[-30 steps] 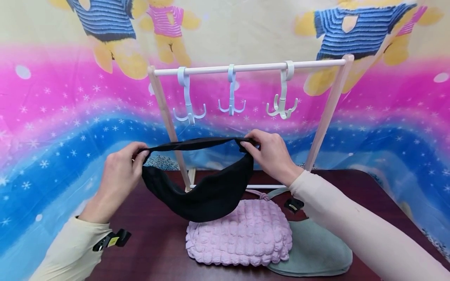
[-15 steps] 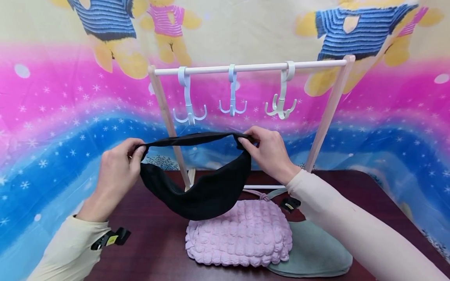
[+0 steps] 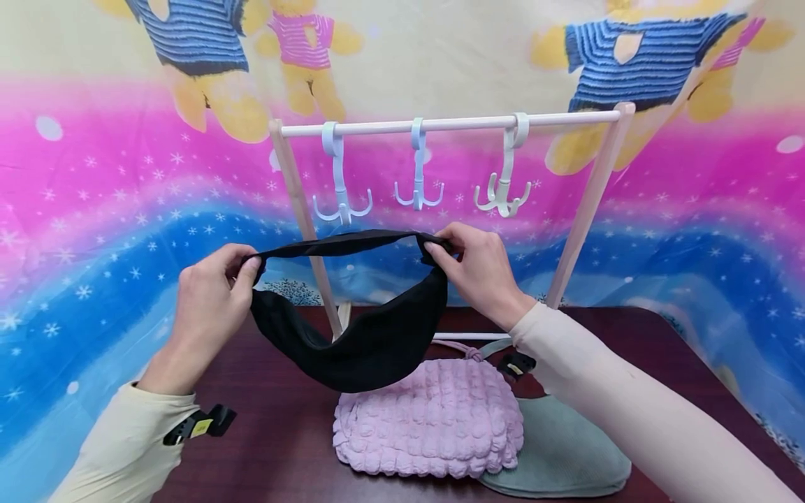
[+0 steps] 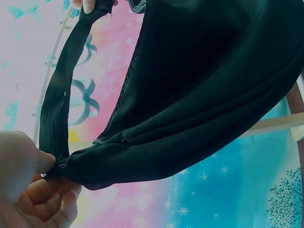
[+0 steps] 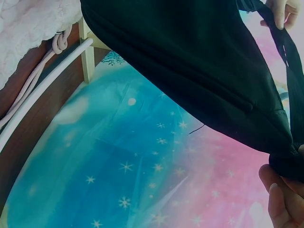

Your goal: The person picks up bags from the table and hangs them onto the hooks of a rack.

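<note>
A black cloth bag [image 3: 358, 356] hangs between the two hands, its strap [image 3: 346, 244] stretched into a nearly level band above the sagging body. My left hand [image 3: 214, 300] pinches the strap's left end between thumb and fingers; the left wrist view shows the thumb [image 4: 45, 161] pressed on the spot where strap meets bag. The right end is pinched by my right hand [image 3: 481, 269]. In the head view the band lies just under the left hanging hook [image 3: 340, 181]. Below the black bag, a pink puffy bag [image 3: 428, 426] rests on the table, partly overlapped by it.
A wooden rack with a white top bar [image 3: 459, 124] stands at the back of the dark table [image 3: 264, 440]. A middle hook [image 3: 418, 168] and a right hook [image 3: 505, 175] also hang there. A grey-green bag [image 3: 566, 447] lies behind the pink one, at right.
Both hands have risen slightly with the black bag, the strap moving up closer to the left hook. The grip on both ends stays the same.
</note>
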### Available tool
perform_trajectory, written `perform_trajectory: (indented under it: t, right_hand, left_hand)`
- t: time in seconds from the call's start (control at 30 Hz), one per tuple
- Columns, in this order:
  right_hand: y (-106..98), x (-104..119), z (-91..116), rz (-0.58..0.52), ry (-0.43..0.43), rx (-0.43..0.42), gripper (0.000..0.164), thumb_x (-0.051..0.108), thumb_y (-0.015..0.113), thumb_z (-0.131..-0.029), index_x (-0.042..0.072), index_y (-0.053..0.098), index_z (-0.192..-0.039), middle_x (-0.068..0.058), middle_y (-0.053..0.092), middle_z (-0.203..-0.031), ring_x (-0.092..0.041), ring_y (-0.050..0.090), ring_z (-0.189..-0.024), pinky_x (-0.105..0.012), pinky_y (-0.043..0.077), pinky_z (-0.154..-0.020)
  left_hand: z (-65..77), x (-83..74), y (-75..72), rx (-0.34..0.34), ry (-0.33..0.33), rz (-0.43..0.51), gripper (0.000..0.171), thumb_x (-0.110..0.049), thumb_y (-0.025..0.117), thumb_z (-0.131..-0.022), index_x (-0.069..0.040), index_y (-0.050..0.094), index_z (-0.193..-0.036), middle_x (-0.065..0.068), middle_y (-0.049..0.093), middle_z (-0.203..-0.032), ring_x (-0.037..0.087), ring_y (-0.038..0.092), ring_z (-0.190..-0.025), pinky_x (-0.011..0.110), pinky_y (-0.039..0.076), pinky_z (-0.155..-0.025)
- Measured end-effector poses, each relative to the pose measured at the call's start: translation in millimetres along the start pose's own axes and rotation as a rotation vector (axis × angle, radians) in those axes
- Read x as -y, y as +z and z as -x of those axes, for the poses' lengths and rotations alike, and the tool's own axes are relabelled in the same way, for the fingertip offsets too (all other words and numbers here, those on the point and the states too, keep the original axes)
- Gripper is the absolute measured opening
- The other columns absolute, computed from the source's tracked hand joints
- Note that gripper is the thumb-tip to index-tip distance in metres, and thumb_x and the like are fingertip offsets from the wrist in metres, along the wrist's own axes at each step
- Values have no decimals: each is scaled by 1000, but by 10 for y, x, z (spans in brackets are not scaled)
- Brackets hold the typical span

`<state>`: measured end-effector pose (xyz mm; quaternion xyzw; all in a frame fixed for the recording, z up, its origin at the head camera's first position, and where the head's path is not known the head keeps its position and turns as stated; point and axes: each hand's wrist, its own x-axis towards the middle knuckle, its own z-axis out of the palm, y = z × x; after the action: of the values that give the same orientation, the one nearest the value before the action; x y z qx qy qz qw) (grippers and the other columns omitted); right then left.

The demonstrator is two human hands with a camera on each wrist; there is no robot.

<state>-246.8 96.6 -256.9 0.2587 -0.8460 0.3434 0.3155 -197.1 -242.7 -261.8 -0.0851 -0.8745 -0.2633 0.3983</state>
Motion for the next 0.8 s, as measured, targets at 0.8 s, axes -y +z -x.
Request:
perform_trajectory:
  t: [0.8]
  right_hand:
    - [18, 66, -28, -16, -5, -45, 16, 18, 74, -93, 4, 73, -101, -12, 77, -91, -21, 72, -76, -37, 57, -68]
  left_hand:
    - [-44, -49, -4, 3, -74, 48, 23, -24, 62, -101, -5, 75, -106, 15, 76, -87, -11, 48, -68, 20, 38, -69]
